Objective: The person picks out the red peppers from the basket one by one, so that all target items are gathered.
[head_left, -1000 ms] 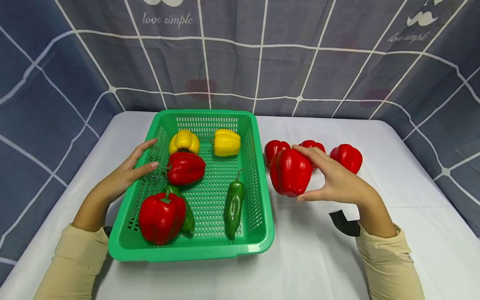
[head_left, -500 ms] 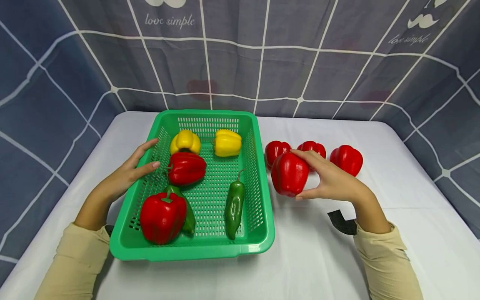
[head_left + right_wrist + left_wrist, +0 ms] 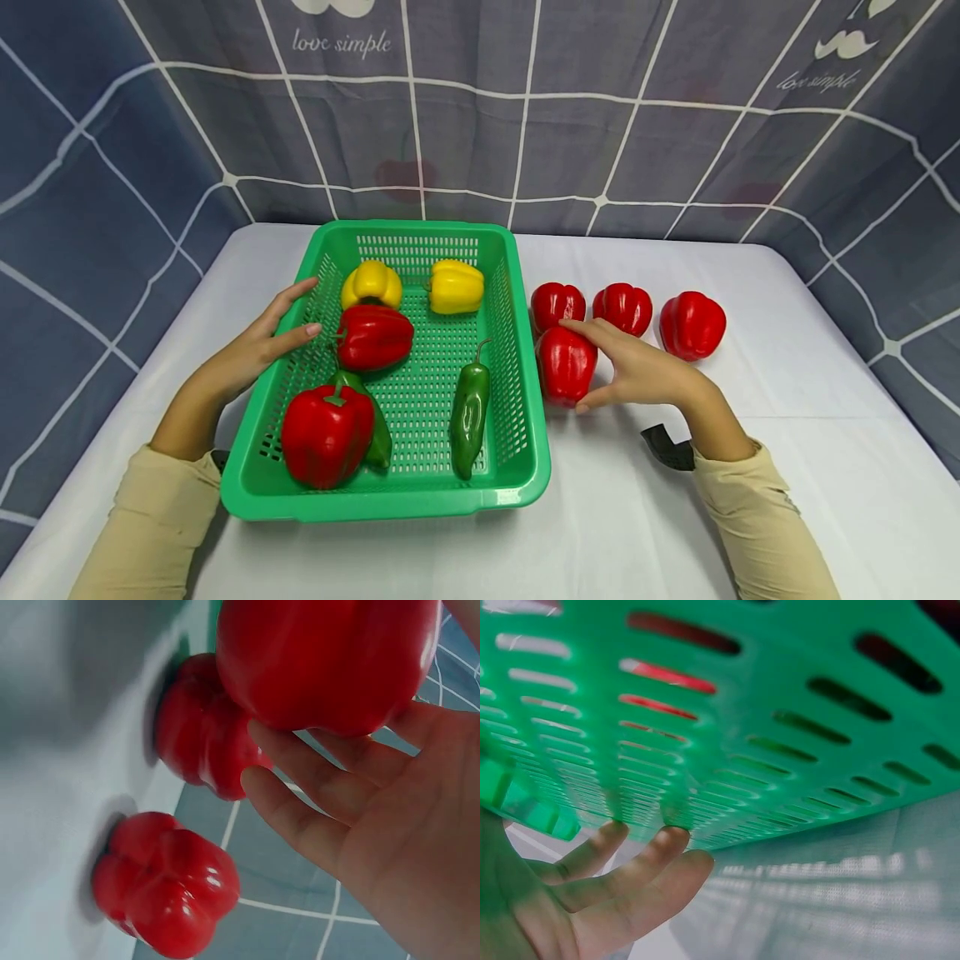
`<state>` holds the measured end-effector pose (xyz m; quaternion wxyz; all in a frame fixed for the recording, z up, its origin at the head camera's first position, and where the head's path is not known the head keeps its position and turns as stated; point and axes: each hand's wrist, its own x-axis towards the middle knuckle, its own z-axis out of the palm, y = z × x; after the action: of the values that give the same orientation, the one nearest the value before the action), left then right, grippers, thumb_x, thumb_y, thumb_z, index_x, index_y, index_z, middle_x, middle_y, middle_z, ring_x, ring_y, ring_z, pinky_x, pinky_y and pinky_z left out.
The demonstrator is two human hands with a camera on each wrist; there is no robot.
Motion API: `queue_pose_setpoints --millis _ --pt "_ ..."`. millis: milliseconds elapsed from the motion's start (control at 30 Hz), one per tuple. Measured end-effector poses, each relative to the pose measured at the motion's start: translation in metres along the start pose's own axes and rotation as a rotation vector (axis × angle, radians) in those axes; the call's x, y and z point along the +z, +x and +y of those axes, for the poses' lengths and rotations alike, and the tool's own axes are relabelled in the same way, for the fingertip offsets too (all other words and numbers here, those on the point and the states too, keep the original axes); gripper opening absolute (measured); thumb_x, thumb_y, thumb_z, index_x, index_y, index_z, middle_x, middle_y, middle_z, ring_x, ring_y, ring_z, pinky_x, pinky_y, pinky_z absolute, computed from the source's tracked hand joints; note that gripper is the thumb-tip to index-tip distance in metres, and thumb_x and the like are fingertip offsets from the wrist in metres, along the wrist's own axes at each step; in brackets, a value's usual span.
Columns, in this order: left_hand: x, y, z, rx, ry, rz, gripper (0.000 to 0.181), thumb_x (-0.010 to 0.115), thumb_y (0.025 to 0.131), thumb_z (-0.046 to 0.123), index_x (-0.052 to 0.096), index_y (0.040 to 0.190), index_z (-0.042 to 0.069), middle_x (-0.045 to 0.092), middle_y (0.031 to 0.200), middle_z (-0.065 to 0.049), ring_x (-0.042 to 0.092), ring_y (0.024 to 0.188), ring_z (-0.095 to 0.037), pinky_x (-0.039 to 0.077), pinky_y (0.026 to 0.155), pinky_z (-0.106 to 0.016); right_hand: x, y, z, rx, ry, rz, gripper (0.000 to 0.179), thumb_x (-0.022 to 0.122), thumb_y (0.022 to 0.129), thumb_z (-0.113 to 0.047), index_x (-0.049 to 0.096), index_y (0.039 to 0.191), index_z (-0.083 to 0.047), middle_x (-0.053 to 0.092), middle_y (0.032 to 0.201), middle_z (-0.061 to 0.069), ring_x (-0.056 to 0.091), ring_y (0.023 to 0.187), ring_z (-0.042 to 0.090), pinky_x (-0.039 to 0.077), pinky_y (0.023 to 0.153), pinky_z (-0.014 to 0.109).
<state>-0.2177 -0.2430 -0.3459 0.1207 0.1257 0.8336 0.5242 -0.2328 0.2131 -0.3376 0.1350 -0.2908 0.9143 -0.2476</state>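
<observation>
My right hand (image 3: pixel 637 367) holds a red bell pepper (image 3: pixel 566 367) between thumb and fingers, beside the right wall of a green plastic basket (image 3: pixel 386 502). In the right wrist view the fingers lie along the underside of that pepper (image 3: pixel 330 660). My left hand (image 3: pixel 251 350) is at the basket's left side, its thumb and index finger extended over the rim. In the left wrist view its other fingers (image 3: pixel 641 900) stretch against the outside of the slotted wall. Inside the basket are a large red bell pepper (image 3: pixel 327 437) and a smaller red one (image 3: pixel 375 337).
The basket also holds two yellow bell peppers (image 3: pixel 456 287), a long green chili pepper (image 3: pixel 469 417) and another green pepper (image 3: pixel 379 442), partly hidden. Three red bell peppers (image 3: pixel 622 308) stand in a row on the white-covered table (image 3: pixel 825 467). A gray checked cloth (image 3: pixel 465 133) hangs behind.
My right hand has moved left and down with the red bell pepper, toward the basket's right wall, uncovering the peppers behind. My left hand has hardly moved.
</observation>
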Motion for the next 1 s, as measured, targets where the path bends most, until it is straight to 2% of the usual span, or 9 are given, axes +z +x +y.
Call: queue_pose_setpoints --millis 433,533,567,667,733,800,833,967,1000 --pt "0.000 0.000 0.000 0.004 -0.001 0.002 0.066 0.044 0.095 0.022 0.003 0.148 0.023 -0.005 0.153 -0.009 -0.001 0.137 -0.038 0.016 0.098 -0.070 0.010 0.008 0.001 -0.004 0.015 -0.039 0.098 0.084 0.061 -0.030 0.029 0.142 -0.017 0.039 0.134 0.005 0.037 0.123 0.024 0.047 0.090 0.047" --pt "0.000 0.000 0.001 0.002 0.012 0.000 0.066 0.043 0.096 0.023 0.002 0.148 0.024 -0.004 0.153 -0.010 0.005 0.135 -0.038 0.023 0.099 -0.066 0.012 0.009 0.001 0.000 0.011 -0.041 0.098 0.084 0.060 -0.029 0.030 0.141 -0.017 0.038 0.135 0.005 0.036 0.124 0.025 0.047 0.089 0.047" --pt "0.000 0.000 0.001 0.002 0.018 -0.002 0.065 0.043 0.096 0.023 0.002 0.148 0.024 -0.003 0.153 -0.011 0.007 0.135 -0.038 0.026 0.099 -0.064 0.013 0.009 0.001 0.001 0.007 -0.039 0.098 0.084 0.060 -0.029 0.030 0.141 -0.017 0.038 0.134 0.005 0.036 0.124 0.025 0.047 0.089 0.047" --pt "-0.001 0.000 0.001 0.000 0.032 -0.006 0.065 0.042 0.096 0.024 0.002 0.148 0.024 -0.002 0.152 -0.012 0.014 0.132 -0.038 0.042 0.095 -0.041 0.014 0.009 0.001 0.006 -0.002 -0.038 0.099 0.085 0.059 -0.029 0.031 0.141 -0.017 0.039 0.133 0.006 0.037 0.124 0.025 0.048 0.088 0.046" --pt "-0.001 0.000 0.001 0.000 0.027 -0.008 0.065 0.042 0.096 0.023 0.002 0.148 0.024 -0.001 0.152 -0.012 0.016 0.131 -0.038 0.045 0.087 -0.026 0.015 0.010 0.002 0.006 -0.005 -0.039 0.099 0.085 0.059 -0.029 0.031 0.141 -0.017 0.038 0.133 0.006 0.036 0.124 0.025 0.048 0.089 0.046" --pt "-0.001 0.000 0.000 -0.001 0.016 -0.011 0.065 0.042 0.096 0.023 0.002 0.148 0.024 -0.001 0.152 -0.013 0.019 0.130 -0.038 0.045 0.080 -0.016 0.016 0.010 0.002 0.006 -0.005 -0.042 0.099 0.085 0.059 -0.028 0.031 0.141 -0.017 0.038 0.134 0.006 0.036 0.124 0.025 0.048 0.088 0.046" --pt "-0.001 0.000 0.000 -0.001 0.014 -0.011 0.065 0.042 0.096 0.023 0.002 0.148 0.024 -0.001 0.152 -0.013 0.019 0.129 -0.038 0.045 0.080 -0.016 0.016 0.010 0.003 0.007 -0.006 -0.043 0.099 0.085 0.058 -0.028 0.031 0.140 -0.018 0.038 0.134 0.006 0.036 0.124 0.025 0.048 0.088 0.045" --pt "-0.001 -0.001 0.000 -0.002 0.023 -0.010 0.065 0.042 0.096 0.023 0.002 0.148 0.025 -0.002 0.152 -0.012 0.016 0.131 -0.038 0.044 0.091 -0.035 0.018 0.011 0.003 0.002 -0.017 -0.044 0.100 0.086 0.057 -0.028 0.031 0.140 -0.017 0.038 0.132 0.007 0.038 0.123 0.027 0.049 0.086 0.045" --pt "-0.001 -0.001 0.000 -0.002 0.027 -0.010 0.065 0.042 0.096 0.023 0.002 0.148 0.025 -0.002 0.152 -0.012 0.015 0.132 -0.038 0.044 0.092 -0.036 0.019 0.011 0.003 -0.002 -0.020 -0.043 0.100 0.086 0.057 -0.029 0.031 0.140 -0.017 0.038 0.132 0.008 0.038 0.122 0.027 0.049 0.086 0.046"
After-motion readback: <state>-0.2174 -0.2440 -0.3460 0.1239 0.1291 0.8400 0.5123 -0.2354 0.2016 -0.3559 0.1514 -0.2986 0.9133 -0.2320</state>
